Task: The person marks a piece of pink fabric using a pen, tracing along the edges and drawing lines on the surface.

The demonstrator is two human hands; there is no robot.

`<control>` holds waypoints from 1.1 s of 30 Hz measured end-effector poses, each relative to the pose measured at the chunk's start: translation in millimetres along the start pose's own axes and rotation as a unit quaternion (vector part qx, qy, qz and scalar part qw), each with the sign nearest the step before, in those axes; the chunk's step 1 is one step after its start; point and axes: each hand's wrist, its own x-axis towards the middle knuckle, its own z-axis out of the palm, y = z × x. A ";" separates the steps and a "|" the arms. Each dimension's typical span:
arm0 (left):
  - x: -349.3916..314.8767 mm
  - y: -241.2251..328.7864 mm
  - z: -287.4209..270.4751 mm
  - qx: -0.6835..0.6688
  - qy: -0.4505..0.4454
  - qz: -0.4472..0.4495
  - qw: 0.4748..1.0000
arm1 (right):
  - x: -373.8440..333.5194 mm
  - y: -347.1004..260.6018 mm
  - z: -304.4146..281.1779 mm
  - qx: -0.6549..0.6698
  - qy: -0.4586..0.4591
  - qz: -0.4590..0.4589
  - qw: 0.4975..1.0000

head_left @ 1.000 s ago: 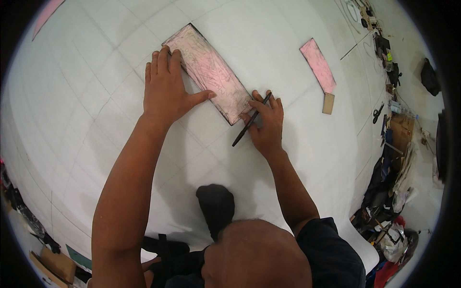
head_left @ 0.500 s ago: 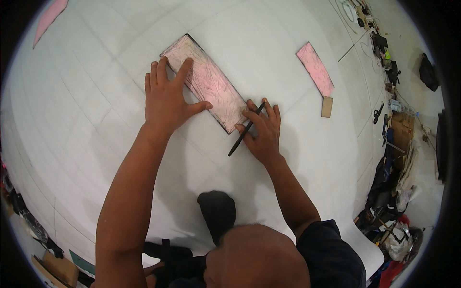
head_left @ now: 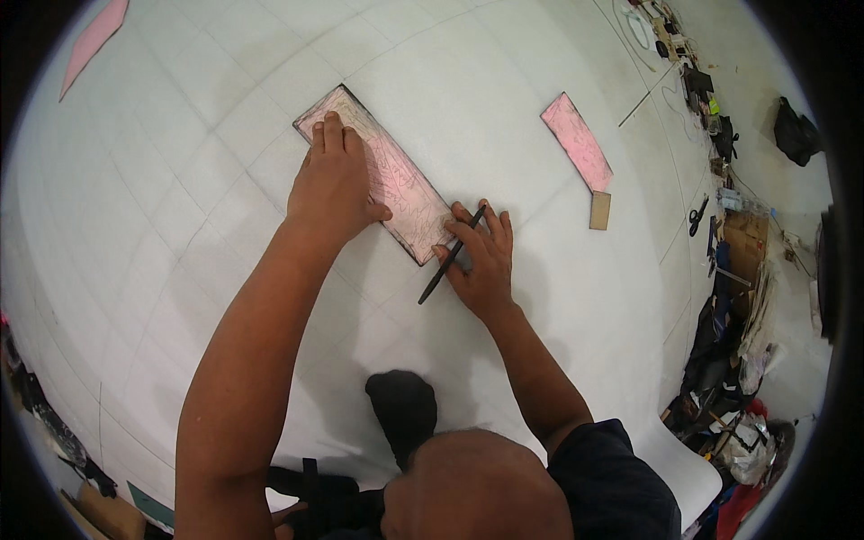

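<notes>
Your left hand (head_left: 331,184) lies unclenched, fingers laid flat across the long pink board (head_left: 400,193), right there on the white floor (head_left: 207,351)! Your right hand (head_left: 483,265) grasps the black pen (head_left: 436,284), fingertips at the board's near end; a smaller pink piece (head_left: 580,144) lies off right.

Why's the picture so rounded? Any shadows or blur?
In the head view, the fisheye lens bends lines on the floor and leaves dark corners; there, soft shadows spread around the left hand and right hand; in the head view, the pink panel looks fairly clear, the rim clutter squeezed.
</notes>
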 end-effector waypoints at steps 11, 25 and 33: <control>-3.0 -0.4 0.0 0.007 0.001 0.014 1.000 | -0.4 -1.2 1.0 0.013 0.008 0.000 1.000; -5.3 14.6 -1.6 0.049 -0.033 -0.027 0.998 | -6.9 -10.1 -41.0 0.280 -0.070 0.137 0.948; -4.4 17.4 -6.3 0.048 -0.061 -0.033 0.996 | -7.8 -21.6 -28.7 0.255 -0.088 0.132 0.954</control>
